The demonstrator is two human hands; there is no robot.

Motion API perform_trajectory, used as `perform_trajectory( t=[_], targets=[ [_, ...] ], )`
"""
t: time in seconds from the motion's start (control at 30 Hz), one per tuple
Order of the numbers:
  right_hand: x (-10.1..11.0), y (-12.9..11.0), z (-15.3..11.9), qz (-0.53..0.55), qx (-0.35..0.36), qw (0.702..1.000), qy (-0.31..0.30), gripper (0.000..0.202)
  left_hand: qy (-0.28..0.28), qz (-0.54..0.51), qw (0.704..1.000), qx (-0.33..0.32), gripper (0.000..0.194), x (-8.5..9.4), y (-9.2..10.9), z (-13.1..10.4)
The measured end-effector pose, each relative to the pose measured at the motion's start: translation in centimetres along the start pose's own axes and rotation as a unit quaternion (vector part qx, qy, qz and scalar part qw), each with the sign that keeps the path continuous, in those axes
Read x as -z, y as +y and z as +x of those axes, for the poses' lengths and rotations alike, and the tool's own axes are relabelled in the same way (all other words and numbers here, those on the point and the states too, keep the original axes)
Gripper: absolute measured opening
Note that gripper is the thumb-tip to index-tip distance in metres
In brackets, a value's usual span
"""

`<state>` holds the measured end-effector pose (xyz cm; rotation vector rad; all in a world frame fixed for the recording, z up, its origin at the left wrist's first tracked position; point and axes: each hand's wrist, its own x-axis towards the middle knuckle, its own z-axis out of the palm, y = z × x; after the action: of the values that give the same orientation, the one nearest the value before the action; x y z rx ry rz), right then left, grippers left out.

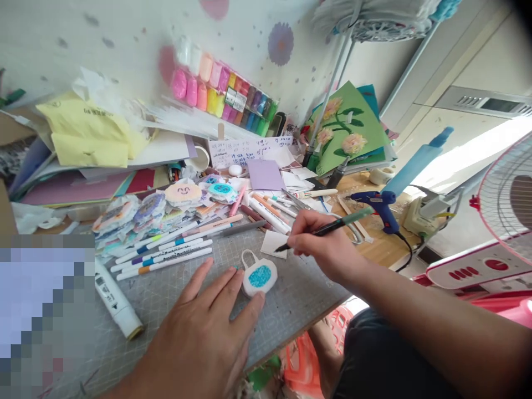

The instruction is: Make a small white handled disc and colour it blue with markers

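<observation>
My right hand [318,244] is closed around a dark marker pen [338,223] with a green end. Its tip meets, or hovers just over, a small white piece of paper [274,244] on the grey cutting mat [291,299]. My left hand [211,316] lies with fingers spread on the mat. Its thumb and a fingertip touch the edge of a small white bag-shaped craft piece [260,277], which has a loop handle and a blue glittery oval in the middle.
Several acrylic markers [166,257] lie left of centre, near a thick white marker [118,302]. Layered craft pieces [183,193] are piled behind them. To the right are a blue glue gun [380,206] with its cord and a fan [507,199]. Coloured clay packs [224,91] lean against the wall.
</observation>
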<state>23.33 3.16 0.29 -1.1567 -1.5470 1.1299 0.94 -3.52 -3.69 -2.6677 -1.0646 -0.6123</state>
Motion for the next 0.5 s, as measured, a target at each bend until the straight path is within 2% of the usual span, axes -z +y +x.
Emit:
perform_trajectory(
  t=[0.07, 0.13, 0.27, 0.37, 0.43, 0.5],
  targets=[
    [1.1, -0.2, -0.2, 0.081, 0.014, 0.995, 0.052, 0.016, 0.010, -0.024, 1.000, 0.012, 0.034, 0.2, -0.2, 0.1],
    [2.3, -0.5, -0.6, 0.140, 0.028, 0.987, 0.073, 0.015, 0.023, -0.053, 0.998, 0.033, 0.028, 0.7, -0.2, 0.4],
    [4.1, -0.9, -1.8, 0.167, 0.032, 0.981, 0.097, 0.015, 0.062, -0.095, 0.993, 0.044, 0.010, 2.1, 0.0, 1.0],
    [4.9, -1.3, -2.9, 0.162, 0.010, 0.984, 0.073, 0.020, 0.072, -0.119, 0.989, 0.044, 0.017, 2.7, 0.1, 1.2],
    [5.2, -1.7, -3.5, 0.166, -0.005, 0.986, 0.035, 0.029, 0.053, -0.110, 0.988, 0.095, 0.022, 3.0, -0.3, 1.4],
    [5.5, -2.1, -3.9, 0.172, -0.014, 0.985, 0.006, 0.035, 0.027, -0.079, 0.984, 0.158, 0.018, 3.2, -1.1, 1.5]
  ],
)
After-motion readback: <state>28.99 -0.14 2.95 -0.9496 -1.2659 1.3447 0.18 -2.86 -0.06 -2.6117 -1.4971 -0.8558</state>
